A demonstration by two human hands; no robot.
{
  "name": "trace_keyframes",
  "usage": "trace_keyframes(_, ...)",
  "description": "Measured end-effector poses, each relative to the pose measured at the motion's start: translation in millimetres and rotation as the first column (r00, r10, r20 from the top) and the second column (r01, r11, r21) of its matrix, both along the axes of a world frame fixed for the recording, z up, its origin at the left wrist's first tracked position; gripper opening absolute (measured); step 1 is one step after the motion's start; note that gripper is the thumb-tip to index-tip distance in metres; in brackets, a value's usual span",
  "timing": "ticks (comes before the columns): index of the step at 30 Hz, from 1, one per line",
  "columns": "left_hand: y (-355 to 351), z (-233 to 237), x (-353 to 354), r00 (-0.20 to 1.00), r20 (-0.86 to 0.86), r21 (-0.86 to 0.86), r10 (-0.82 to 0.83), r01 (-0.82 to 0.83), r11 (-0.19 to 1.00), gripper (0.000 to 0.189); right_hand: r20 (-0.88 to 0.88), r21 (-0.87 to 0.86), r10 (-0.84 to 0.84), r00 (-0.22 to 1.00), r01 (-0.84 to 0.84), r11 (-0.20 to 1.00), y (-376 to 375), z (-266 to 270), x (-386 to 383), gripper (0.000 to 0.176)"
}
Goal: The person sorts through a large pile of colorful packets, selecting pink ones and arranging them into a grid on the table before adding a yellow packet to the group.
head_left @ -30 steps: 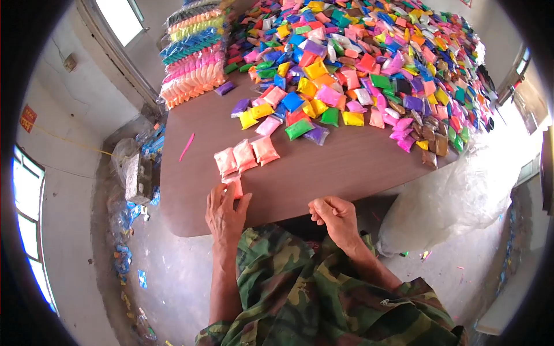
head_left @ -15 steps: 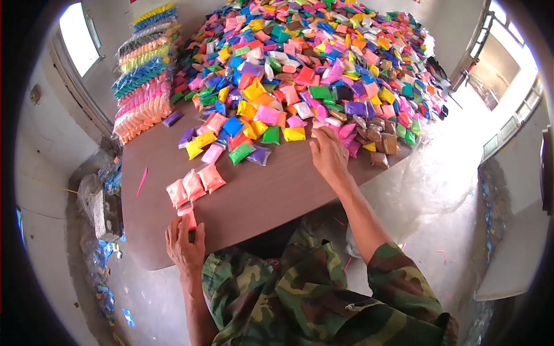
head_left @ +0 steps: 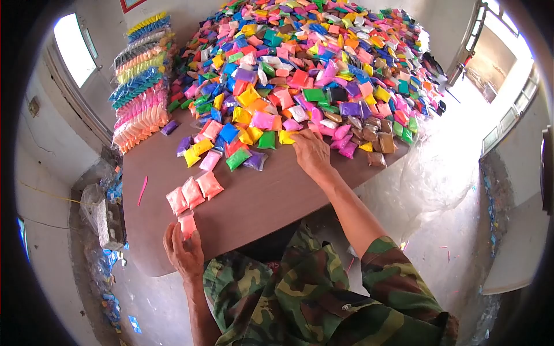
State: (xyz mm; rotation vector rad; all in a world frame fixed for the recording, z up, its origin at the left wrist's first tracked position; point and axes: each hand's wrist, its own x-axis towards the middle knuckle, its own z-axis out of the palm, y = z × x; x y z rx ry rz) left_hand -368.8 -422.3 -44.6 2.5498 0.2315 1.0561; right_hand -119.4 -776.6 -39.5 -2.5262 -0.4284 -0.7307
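A salmon-pink packet (head_left: 187, 225) lies near the table's front left, with my left hand (head_left: 183, 251) at it, thumb and fingers on either side. Just beyond it, three similar pink packets (head_left: 192, 192) lie side by side in a slanting row. My right hand (head_left: 312, 153) reaches to the near edge of the big heap of colored packets (head_left: 300, 75). Its fingertips touch or cover part of a yellow packet (head_left: 286, 137); whether they grip it cannot be made out.
Rows of bagged packets (head_left: 141, 86) are stacked at the back left of the brown table (head_left: 254, 199). A pink strip (head_left: 142, 191) lies on the left. Clear plastic sheeting (head_left: 427, 173) hangs at the right edge.
My right hand has moved left along the heap's edge to the yellow packet. My left hand stays by the single pink packet, with slightly more of that packet showing.
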Motion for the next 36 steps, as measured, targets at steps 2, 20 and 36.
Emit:
trace_keyframes(2, -2.1, 1.6, -1.8, 1.0, 0.024, -0.003, -0.02, 0.02, 1.0, 0.043, -0.001, -0.029, 0.002, 1.0, -0.002, 1.0, -3.0, 1.6, -10.9, 0.022)
trace_keyframes(20, -61.3, 44.9, -32.0, 0.965, 0.018, -0.232, -0.262, 0.259, 0.937, 0.034, 0.067, 0.126, 0.092, 0.993, -0.1, 0.987, 12.9, 21.1, -39.2, 0.02)
trace_keyframes(36, -88.8, 44.4, -36.7, 0.879, -0.023, -0.888, -0.476, 0.201, 0.414, 0.006, -0.366, 0.862, 0.855, 0.367, -0.213, 0.461, 87.1, 20.9, -225.4, 0.028)
